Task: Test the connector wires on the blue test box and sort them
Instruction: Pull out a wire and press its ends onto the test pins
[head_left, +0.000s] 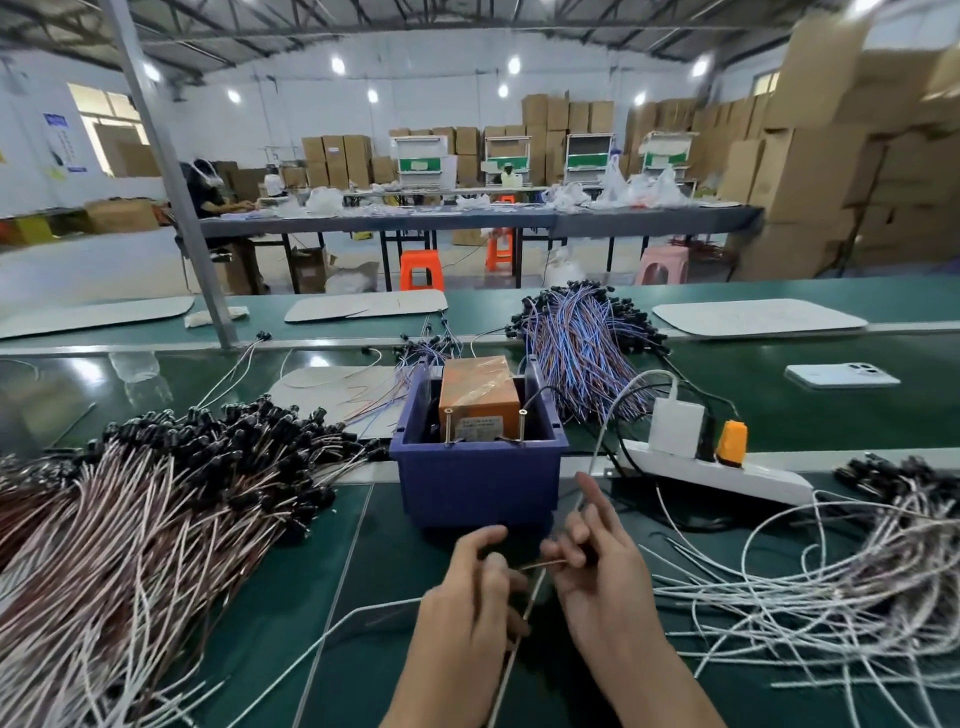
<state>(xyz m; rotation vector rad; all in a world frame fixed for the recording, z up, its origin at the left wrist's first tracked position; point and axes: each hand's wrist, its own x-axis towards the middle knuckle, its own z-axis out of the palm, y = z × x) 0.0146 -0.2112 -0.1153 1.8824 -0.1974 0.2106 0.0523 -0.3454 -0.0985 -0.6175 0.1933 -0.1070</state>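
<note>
Green counter (322, 571) near blue test box (478, 483): left hand (467, 587) and right hand (597, 566) pinch one connector wire (545, 564); a loose pinch could drop it into the right wire heap (831, 587).

The blue test box (478, 483) is showing matt moulded plastic, and the orange block (480, 387) inside it is gleaming under clear wrinkled film, with two bare metal pins (448, 426) standing at its front. The green counter (400, 571) is looking smooth and glossy, reflecting the lamps. The power strip (727, 475) is showing smooth white plastic. The connector wire (543, 565) pinched between the left hand (467, 597) and the right hand (602, 577) is looking smooth and brownish-sheathed. The cardboard boxes (831, 156) are looking matt.
</note>
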